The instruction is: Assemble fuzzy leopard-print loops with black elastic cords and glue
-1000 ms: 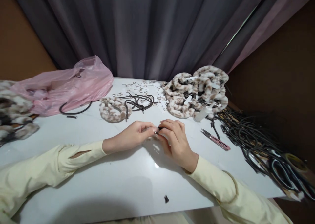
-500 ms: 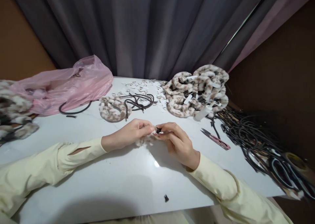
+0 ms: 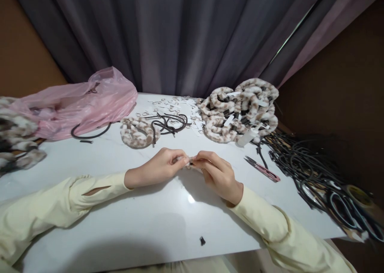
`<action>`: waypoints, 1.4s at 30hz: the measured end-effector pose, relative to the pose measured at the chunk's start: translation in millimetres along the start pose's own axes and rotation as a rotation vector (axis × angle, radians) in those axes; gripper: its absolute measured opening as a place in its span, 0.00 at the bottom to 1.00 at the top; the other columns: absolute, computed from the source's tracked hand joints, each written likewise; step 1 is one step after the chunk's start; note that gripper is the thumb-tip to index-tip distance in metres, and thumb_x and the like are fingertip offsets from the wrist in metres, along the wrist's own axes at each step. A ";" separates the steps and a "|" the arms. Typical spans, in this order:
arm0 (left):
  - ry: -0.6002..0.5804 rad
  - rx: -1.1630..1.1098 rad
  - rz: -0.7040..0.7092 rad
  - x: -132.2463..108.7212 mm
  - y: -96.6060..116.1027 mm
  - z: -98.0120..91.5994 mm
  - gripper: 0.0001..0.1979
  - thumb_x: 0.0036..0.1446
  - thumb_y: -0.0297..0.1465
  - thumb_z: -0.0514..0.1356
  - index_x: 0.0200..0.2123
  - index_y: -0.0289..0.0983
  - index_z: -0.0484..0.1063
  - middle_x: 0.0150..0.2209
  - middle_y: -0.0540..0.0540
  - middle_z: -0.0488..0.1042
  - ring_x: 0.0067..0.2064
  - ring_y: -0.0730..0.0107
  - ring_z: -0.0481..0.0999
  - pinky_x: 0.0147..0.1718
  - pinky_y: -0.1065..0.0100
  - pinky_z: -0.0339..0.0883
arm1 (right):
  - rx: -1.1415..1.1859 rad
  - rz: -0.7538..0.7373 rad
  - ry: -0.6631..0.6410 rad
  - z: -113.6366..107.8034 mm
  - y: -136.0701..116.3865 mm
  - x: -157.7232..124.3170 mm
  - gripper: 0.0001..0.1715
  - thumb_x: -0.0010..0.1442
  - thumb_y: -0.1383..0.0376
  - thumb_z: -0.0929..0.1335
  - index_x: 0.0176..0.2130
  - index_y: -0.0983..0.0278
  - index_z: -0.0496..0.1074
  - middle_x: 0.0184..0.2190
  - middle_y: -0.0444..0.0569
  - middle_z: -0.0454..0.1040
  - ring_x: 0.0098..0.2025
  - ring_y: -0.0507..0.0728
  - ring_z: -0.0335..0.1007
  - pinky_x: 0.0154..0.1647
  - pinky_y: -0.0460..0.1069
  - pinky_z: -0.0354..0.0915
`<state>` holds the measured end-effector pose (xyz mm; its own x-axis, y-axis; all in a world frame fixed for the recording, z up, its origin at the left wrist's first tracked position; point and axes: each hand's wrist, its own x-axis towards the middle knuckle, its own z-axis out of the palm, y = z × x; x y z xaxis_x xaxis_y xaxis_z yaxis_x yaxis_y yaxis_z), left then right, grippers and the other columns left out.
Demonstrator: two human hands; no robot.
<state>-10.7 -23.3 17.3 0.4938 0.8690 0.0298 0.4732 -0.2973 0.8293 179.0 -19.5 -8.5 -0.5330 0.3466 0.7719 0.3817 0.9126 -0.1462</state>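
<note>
My left hand (image 3: 160, 168) and my right hand (image 3: 216, 173) meet at the middle of the white table (image 3: 126, 209), fingertips pinched together on a small fuzzy piece (image 3: 188, 163) with a dark end. Most of that piece is hidden by my fingers. Both forearms in pale yellow sleeves rest on the table. One furry spotted headband (image 3: 136, 132) lies beyond my left hand, beside bare dark bands (image 3: 168, 124). A pile of finished furry headbands (image 3: 240, 111) sits beyond my right hand.
A pink plastic bag (image 3: 78, 105) lies at the back left. Pink thread snips (image 3: 262, 169) and a white bottle (image 3: 249, 136) lie right of my hands. Several bare black bands (image 3: 318, 173) are heaped at the right edge. A small dark bit (image 3: 202, 241) sits near the front edge.
My hands have stayed together and shifted only slightly; the fingers have worked the small piece, and the fuzzy tuft seen half a second ago is now tucked between them.
</note>
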 end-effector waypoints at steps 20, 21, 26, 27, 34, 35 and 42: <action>0.026 0.843 0.744 -1.7 -15.3 -3.0 0.13 0.62 0.23 0.43 0.32 0.32 0.66 0.28 0.42 0.68 0.32 0.65 0.65 0.35 0.64 0.61 | 0.401 0.455 -0.066 -0.2 1.7 11.3 0.08 0.53 0.68 0.70 0.37 0.64 0.73 0.38 0.52 0.72 0.37 0.54 0.69 0.37 0.49 0.68; 0.039 0.938 0.802 -1.8 -15.6 -4.2 0.13 0.62 0.22 0.43 0.32 0.32 0.66 0.28 0.42 0.68 0.32 0.64 0.65 0.35 0.63 0.60 | 0.374 0.448 -0.081 -0.4 3.2 11.2 0.09 0.52 0.68 0.70 0.37 0.64 0.74 0.38 0.52 0.73 0.39 0.55 0.69 0.39 0.50 0.68; 0.097 1.202 0.997 -1.2 -18.3 -5.5 0.12 0.60 0.21 0.47 0.28 0.32 0.67 0.25 0.44 0.66 0.26 0.67 0.62 0.25 0.65 0.54 | 0.368 0.585 -0.268 -0.8 5.2 11.9 0.07 0.51 0.70 0.70 0.34 0.65 0.76 0.31 0.49 0.77 0.31 0.55 0.69 0.33 0.49 0.66; 0.097 1.209 1.018 -0.7 -19.5 -4.6 0.12 0.59 0.21 0.48 0.27 0.33 0.67 0.24 0.44 0.66 0.25 0.67 0.61 0.25 0.65 0.54 | 0.392 0.651 -0.320 -0.5 4.8 12.3 0.07 0.51 0.71 0.71 0.34 0.67 0.76 0.28 0.48 0.76 0.27 0.53 0.68 0.29 0.48 0.66; 0.040 0.960 0.770 3.3 -20.7 -3.6 0.14 0.62 0.23 0.44 0.32 0.31 0.69 0.27 0.43 0.68 0.30 0.66 0.65 0.30 0.65 0.56 | 0.359 0.721 -0.295 1.6 9.2 13.1 0.03 0.50 0.71 0.70 0.30 0.68 0.73 0.23 0.46 0.73 0.22 0.50 0.62 0.25 0.45 0.62; 0.019 0.839 0.648 4.3 -17.5 -6.1 0.14 0.63 0.25 0.43 0.35 0.31 0.69 0.30 0.42 0.69 0.33 0.66 0.66 0.32 0.66 0.57 | 0.326 0.668 -0.257 1.3 10.9 12.5 0.03 0.50 0.72 0.69 0.30 0.67 0.72 0.24 0.46 0.73 0.23 0.50 0.63 0.26 0.45 0.62; -0.284 0.018 -0.011 25.9 0.2 -18.9 0.18 0.58 0.42 0.51 0.37 0.34 0.71 0.31 0.49 0.72 0.31 0.71 0.69 0.28 0.73 0.57 | 0.223 0.249 -0.140 1.2 17.8 6.8 0.11 0.54 0.77 0.60 0.34 0.65 0.67 0.37 0.53 0.69 0.37 0.54 0.67 0.35 0.48 0.66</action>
<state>-11.6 6.6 28.7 0.6720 0.7273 -0.1393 0.4916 -0.2974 0.8185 181.3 -0.7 -6.6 -0.5481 0.5767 0.6058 0.3469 0.8158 -0.4628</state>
